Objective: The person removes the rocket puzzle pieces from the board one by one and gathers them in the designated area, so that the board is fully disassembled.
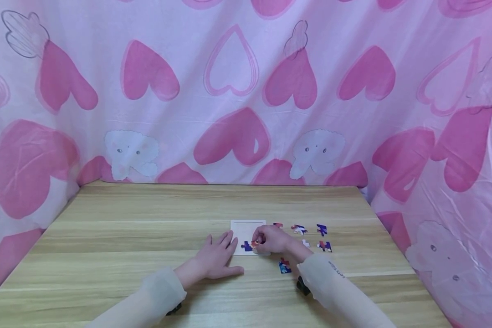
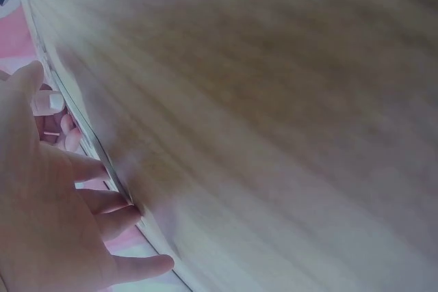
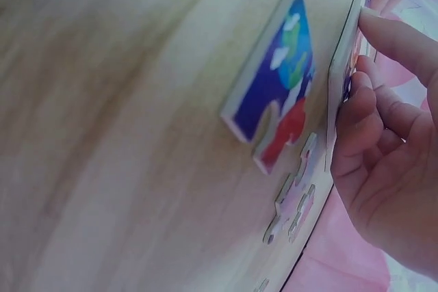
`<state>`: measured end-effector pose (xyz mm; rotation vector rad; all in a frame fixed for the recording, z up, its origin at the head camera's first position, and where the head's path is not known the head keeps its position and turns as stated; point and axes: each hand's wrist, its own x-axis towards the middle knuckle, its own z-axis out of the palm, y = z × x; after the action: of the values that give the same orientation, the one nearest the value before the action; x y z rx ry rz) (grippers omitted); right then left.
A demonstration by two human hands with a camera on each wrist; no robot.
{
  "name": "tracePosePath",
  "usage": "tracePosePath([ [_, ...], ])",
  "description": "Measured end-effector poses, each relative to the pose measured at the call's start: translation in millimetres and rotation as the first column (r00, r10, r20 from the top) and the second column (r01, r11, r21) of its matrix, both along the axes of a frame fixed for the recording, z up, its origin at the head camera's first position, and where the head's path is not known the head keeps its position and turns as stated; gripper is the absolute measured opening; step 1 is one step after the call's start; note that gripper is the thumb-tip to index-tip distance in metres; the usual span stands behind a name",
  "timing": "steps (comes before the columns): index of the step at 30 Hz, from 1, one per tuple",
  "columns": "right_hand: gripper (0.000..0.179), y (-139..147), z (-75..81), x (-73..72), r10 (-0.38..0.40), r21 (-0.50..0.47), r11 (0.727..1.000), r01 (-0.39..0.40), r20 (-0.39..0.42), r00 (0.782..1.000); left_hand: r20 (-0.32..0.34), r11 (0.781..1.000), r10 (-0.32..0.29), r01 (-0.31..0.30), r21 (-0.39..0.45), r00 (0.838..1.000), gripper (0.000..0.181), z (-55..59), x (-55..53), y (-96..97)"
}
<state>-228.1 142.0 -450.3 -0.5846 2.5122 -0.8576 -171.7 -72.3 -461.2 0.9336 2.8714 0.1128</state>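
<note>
A shallow white puzzle tray [image 1: 243,231] lies on the table between the hands. In its lower part sits a purple jigsaw piece [image 1: 246,246]. Right beside that, my right hand [image 1: 274,239] pinches an orange-red jigsaw piece [image 1: 254,244] between thumb and forefinger, low over the tray. My left hand [image 1: 218,256] lies with its fingers extended, fingertips at the tray's left edge and thumb pointing right along the table. In the right wrist view the curled fingers of the right hand [image 3: 393,135] hide most of the held piece.
A blue-and-red jigsaw piece [image 1: 284,265] lies below and right of the tray. More loose pieces lie to the right, among them a purple-and-white one [image 1: 299,229], a blue one [image 1: 321,229] and another purple one [image 1: 324,246]. A pink heart-print curtain [image 1: 231,136] surrounds the wooden table [image 1: 147,218].
</note>
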Motion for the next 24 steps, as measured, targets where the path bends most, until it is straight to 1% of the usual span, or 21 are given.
tracePosePath([
  [5, 0.018, -1.0, 1.7, 0.4, 0.009, 0.016, 1.000, -0.009, 0.000, 1.000, 0.001, 1.000, 0.000, 0.000, -0.005, 1.000, 0.089, -0.3, -0.6, -0.4],
  [10, 0.019, -2.2, 2.1, 1.0, -0.017, 0.014, 1.000, 0.017, 0.028, 0.999, 0.006, 1.000, 0.001, -0.001, -0.010, 1.000, 0.090, -0.6, -0.4, -0.5],
  [20, 0.023, -1.6, -0.3, 2.5, 0.010, -0.067, 0.998, -0.009, 0.019, 1.000, -0.010, 1.000, -0.007, 0.007, 0.005, 1.000, 0.088, 0.2, 1.1, -0.4],
  [24, 0.026, -0.7, -2.4, 3.6, 0.037, -0.088, 0.995, -0.038, -0.016, 0.999, -0.013, 1.000, -0.008, 0.009, 0.007, 1.000, 0.088, -0.3, 0.7, -0.2],
])
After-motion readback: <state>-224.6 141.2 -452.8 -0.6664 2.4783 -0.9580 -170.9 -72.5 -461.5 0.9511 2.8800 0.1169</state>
